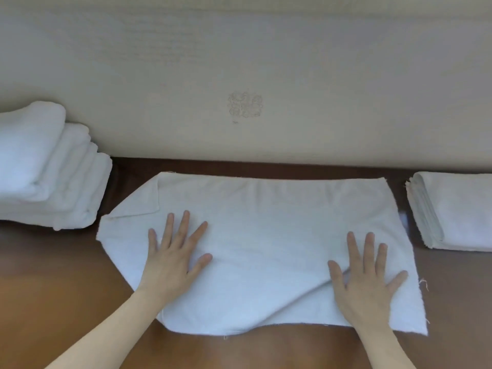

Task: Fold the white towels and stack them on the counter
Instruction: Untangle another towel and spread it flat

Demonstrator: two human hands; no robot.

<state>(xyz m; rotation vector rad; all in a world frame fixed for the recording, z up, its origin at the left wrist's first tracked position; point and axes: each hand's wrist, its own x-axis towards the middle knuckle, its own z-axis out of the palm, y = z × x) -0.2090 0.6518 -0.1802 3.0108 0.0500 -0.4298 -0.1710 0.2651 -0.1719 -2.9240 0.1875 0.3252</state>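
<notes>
Hands press flat, fingers spread and gripping nothing: left hand (174,258) and right hand (368,278) on a white towel (266,235) spread across the brown counter (53,275), its far-left corner turned over. Folded towel stacks flank it, left stack (50,169) and right stack (458,211), against a pale wall (292,75).

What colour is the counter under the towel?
Brown, a glossy wood tone; the counter shows best in the head view, around the spread white towel.
</notes>
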